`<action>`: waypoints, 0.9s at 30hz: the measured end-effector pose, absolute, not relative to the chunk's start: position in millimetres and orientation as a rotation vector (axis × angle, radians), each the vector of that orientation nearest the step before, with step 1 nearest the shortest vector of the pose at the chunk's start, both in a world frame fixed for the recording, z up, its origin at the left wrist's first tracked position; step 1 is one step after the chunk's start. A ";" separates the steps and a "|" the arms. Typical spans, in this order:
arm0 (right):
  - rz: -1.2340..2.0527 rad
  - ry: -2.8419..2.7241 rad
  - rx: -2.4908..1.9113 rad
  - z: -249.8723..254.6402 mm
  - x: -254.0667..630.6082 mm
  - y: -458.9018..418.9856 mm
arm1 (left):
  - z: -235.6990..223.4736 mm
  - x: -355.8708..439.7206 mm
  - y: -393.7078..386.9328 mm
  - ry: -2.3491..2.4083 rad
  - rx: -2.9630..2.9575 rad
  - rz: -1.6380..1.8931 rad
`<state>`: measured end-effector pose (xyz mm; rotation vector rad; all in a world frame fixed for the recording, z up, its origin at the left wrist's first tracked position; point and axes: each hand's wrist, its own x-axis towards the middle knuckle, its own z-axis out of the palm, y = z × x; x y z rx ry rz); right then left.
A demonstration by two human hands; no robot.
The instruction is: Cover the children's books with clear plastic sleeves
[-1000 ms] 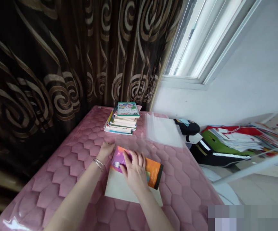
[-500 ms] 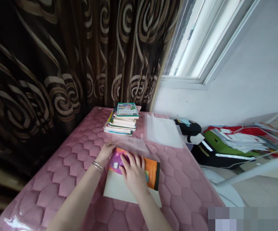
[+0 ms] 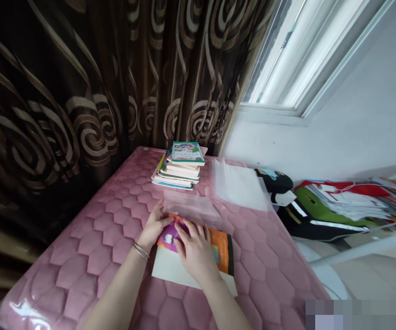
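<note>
In the head view a book (image 3: 222, 250) with a purple and orange cover lies in front of me, a cream page or flap (image 3: 170, 266) along its near side. A clear plastic sheet (image 3: 194, 205) sticks out past the book's far edge. My right hand (image 3: 196, 250) rests flat on the cover, its fingers spread. At the far left corner of the book is my left hand (image 3: 154, 225), wearing bangles; its thumb touches the cover, and its other fingers reach onto the sheet, apart from the thumb.
Everything lies on a pink quilted mattress (image 3: 115, 233). A stack of books (image 3: 180, 174) stands beyond the plastic sheet. To its right is a pile of clear plastic covers (image 3: 241, 185). Bags and papers (image 3: 335, 206) fill the right side, below the window (image 3: 287, 59). A dark patterned curtain (image 3: 98, 91) hangs behind.
My left hand has gone from pinching at the sheet's left edge to spreading over the book's corner, thumb on the cover. My right hand stays on the book. The view has shifted slightly.
</note>
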<state>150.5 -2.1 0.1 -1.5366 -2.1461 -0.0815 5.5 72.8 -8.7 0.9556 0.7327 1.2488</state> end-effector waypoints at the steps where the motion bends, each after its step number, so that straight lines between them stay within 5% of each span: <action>1: -0.075 -2.142 -1.531 0.4 150.2 -1.9 | -8.8 6.1 73.4 0.726 0.958 1.248; 21: -0.010 -1.905 -1.578 7.9 194.4 22.9 | -24.0 6.9 76.2 0.846 1.027 1.301; 27: 0.520 -1.289 -1.661 -14.4 249.0 38.7 | -26.3 8.0 77.6 0.853 1.028 1.304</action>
